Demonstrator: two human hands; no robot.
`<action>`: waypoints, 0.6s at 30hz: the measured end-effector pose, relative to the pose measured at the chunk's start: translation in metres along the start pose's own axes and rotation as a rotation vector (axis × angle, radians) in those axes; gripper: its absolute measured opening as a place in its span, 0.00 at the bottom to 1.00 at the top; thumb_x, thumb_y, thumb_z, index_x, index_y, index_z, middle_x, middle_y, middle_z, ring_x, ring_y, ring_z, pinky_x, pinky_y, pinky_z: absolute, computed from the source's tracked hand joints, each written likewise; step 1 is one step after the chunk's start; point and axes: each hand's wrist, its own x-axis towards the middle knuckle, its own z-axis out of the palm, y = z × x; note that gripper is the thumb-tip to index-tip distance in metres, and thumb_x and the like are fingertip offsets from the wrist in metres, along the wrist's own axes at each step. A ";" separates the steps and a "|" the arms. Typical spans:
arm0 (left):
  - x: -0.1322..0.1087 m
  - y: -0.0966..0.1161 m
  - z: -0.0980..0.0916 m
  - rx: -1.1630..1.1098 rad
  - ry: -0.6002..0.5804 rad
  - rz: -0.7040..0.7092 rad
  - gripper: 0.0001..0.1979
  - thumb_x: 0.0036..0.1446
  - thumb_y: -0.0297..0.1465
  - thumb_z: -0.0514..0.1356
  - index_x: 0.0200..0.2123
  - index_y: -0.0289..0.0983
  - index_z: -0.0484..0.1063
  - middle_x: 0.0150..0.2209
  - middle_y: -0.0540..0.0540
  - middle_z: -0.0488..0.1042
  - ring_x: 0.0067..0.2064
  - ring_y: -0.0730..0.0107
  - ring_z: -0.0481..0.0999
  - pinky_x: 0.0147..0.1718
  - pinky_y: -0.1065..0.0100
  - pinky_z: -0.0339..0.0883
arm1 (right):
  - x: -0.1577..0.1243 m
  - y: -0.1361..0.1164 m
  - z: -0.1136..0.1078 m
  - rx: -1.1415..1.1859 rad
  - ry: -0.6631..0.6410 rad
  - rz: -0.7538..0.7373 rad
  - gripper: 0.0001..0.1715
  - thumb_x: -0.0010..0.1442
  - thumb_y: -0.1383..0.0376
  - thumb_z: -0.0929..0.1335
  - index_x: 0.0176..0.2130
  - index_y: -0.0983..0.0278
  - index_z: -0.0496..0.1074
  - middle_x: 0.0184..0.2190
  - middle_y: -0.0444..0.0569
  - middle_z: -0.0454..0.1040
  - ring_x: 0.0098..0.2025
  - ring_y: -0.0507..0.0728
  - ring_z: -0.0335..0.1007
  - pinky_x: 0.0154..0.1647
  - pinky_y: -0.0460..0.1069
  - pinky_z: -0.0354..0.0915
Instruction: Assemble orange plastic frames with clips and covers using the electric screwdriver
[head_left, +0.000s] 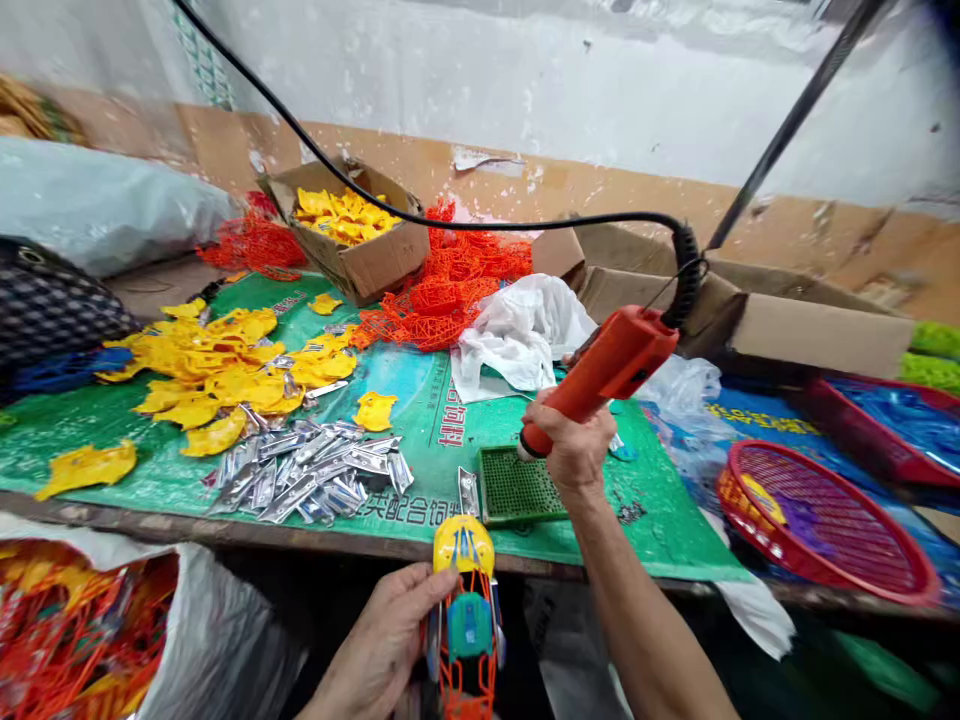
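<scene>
My left hand (379,645) grips a toy car (469,625) at the table's front edge, thumb on its side. The toy has a yellow front piece, a teal middle and an orange lattice frame. My right hand (579,448) is wrapped round a red electric screwdriver (611,370), its black cable (480,224) running up and left. The tool's tip points down and left, above a small green gridded tray (523,519). One silver strip (468,492) lies beside that tray. Shiny silver strips (307,470) and yellow plastic pieces (225,365) are heaped to the left.
Behind are a cardboard box (390,262) of yellow pieces, orange lattice parts (465,270), white plastic bags (525,325) and another carton (817,335). A red basket (832,495) stands at right. A white sack (225,620) of orange parts is at lower left.
</scene>
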 end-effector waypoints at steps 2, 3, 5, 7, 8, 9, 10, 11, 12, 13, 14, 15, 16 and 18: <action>-0.002 0.000 0.000 0.003 0.013 -0.003 0.17 0.50 0.38 0.69 0.34 0.28 0.79 0.29 0.37 0.82 0.26 0.64 0.79 0.31 0.64 0.74 | 0.001 0.000 0.000 -0.006 0.006 0.000 0.12 0.40 0.68 0.76 0.27 0.64 0.72 0.21 0.39 0.72 0.21 0.51 0.65 0.25 0.50 0.64; -0.003 0.000 0.000 0.006 0.016 -0.004 0.16 0.50 0.38 0.69 0.34 0.28 0.79 0.29 0.37 0.82 0.26 0.64 0.79 0.31 0.65 0.74 | 0.002 0.001 0.000 -0.008 0.008 0.000 0.12 0.40 0.68 0.76 0.27 0.64 0.72 0.21 0.39 0.72 0.21 0.51 0.65 0.25 0.50 0.64; -0.004 0.000 0.000 0.018 0.012 -0.006 0.17 0.51 0.39 0.69 0.34 0.28 0.79 0.29 0.37 0.82 0.27 0.64 0.79 0.31 0.64 0.74 | 0.002 0.001 0.000 -0.014 0.008 0.001 0.12 0.40 0.68 0.76 0.27 0.64 0.72 0.21 0.40 0.71 0.21 0.51 0.65 0.25 0.50 0.64; -0.005 0.000 0.000 0.029 0.000 -0.007 0.18 0.52 0.39 0.68 0.36 0.28 0.79 0.30 0.36 0.82 0.27 0.63 0.79 0.32 0.62 0.75 | 0.002 0.001 0.000 -0.018 0.004 0.003 0.12 0.40 0.67 0.76 0.26 0.64 0.72 0.21 0.40 0.71 0.21 0.52 0.66 0.24 0.50 0.64; -0.005 0.001 0.000 0.029 -0.001 -0.009 0.18 0.53 0.39 0.68 0.36 0.27 0.79 0.30 0.36 0.82 0.27 0.62 0.79 0.32 0.61 0.75 | 0.002 0.001 0.000 -0.020 0.001 0.003 0.12 0.39 0.67 0.76 0.26 0.64 0.72 0.21 0.40 0.72 0.21 0.52 0.66 0.24 0.50 0.64; -0.005 0.001 0.001 0.024 0.000 -0.010 0.18 0.53 0.39 0.68 0.37 0.27 0.79 0.30 0.35 0.82 0.27 0.63 0.79 0.33 0.61 0.75 | 0.002 0.001 0.000 -0.021 -0.001 0.002 0.12 0.39 0.66 0.76 0.26 0.64 0.72 0.22 0.41 0.72 0.21 0.52 0.66 0.24 0.50 0.64; -0.005 0.002 0.001 0.013 0.005 -0.010 0.18 0.52 0.38 0.68 0.37 0.27 0.79 0.30 0.35 0.82 0.27 0.63 0.79 0.33 0.62 0.75 | 0.002 0.001 0.000 -0.021 -0.001 0.002 0.13 0.39 0.66 0.76 0.27 0.64 0.72 0.22 0.41 0.72 0.21 0.52 0.67 0.24 0.50 0.64; -0.006 0.003 0.002 -0.003 0.008 -0.010 0.18 0.51 0.37 0.69 0.37 0.27 0.79 0.30 0.36 0.82 0.27 0.64 0.79 0.33 0.62 0.75 | 0.002 0.001 0.000 -0.022 -0.001 0.002 0.13 0.39 0.66 0.76 0.27 0.64 0.72 0.22 0.41 0.72 0.21 0.52 0.67 0.24 0.50 0.64; -0.006 0.004 0.002 -0.021 0.007 -0.010 0.17 0.50 0.36 0.69 0.37 0.27 0.79 0.31 0.36 0.82 0.28 0.64 0.79 0.33 0.63 0.75 | 0.002 0.001 0.000 -0.023 0.001 0.002 0.14 0.39 0.65 0.76 0.28 0.64 0.72 0.22 0.41 0.72 0.21 0.52 0.66 0.24 0.50 0.64; -0.007 0.005 0.003 -0.040 0.001 -0.015 0.17 0.49 0.35 0.70 0.38 0.27 0.79 0.31 0.36 0.82 0.28 0.64 0.79 0.33 0.63 0.75 | 0.001 0.000 0.000 -0.025 0.004 0.001 0.14 0.39 0.65 0.76 0.28 0.64 0.72 0.22 0.40 0.72 0.21 0.52 0.66 0.24 0.50 0.64; -0.007 0.006 0.003 -0.058 -0.007 -0.023 0.17 0.48 0.34 0.71 0.38 0.27 0.79 0.32 0.36 0.82 0.29 0.64 0.79 0.34 0.64 0.75 | 0.001 0.000 0.001 -0.027 0.005 0.001 0.14 0.39 0.65 0.76 0.28 0.64 0.72 0.22 0.40 0.72 0.21 0.52 0.66 0.24 0.50 0.64; -0.008 0.006 0.003 -0.075 -0.015 -0.031 0.17 0.47 0.33 0.71 0.38 0.27 0.79 0.33 0.37 0.82 0.30 0.64 0.79 0.35 0.64 0.75 | 0.001 0.000 0.001 -0.029 0.006 0.000 0.14 0.39 0.65 0.76 0.28 0.65 0.72 0.22 0.40 0.72 0.21 0.52 0.66 0.24 0.50 0.64; -0.008 0.006 0.003 -0.086 -0.020 -0.037 0.16 0.47 0.33 0.71 0.38 0.27 0.79 0.33 0.37 0.82 0.30 0.64 0.80 0.35 0.64 0.75 | 0.000 0.000 0.002 -0.032 0.006 -0.002 0.14 0.39 0.65 0.76 0.28 0.65 0.72 0.22 0.41 0.72 0.21 0.52 0.67 0.25 0.50 0.65; -0.008 0.006 0.001 -0.093 -0.015 -0.028 0.15 0.48 0.33 0.71 0.37 0.28 0.79 0.33 0.38 0.81 0.31 0.64 0.79 0.34 0.66 0.74 | 0.000 -0.001 0.002 -0.037 0.005 -0.006 0.13 0.39 0.66 0.76 0.27 0.65 0.72 0.21 0.41 0.72 0.22 0.53 0.67 0.25 0.51 0.64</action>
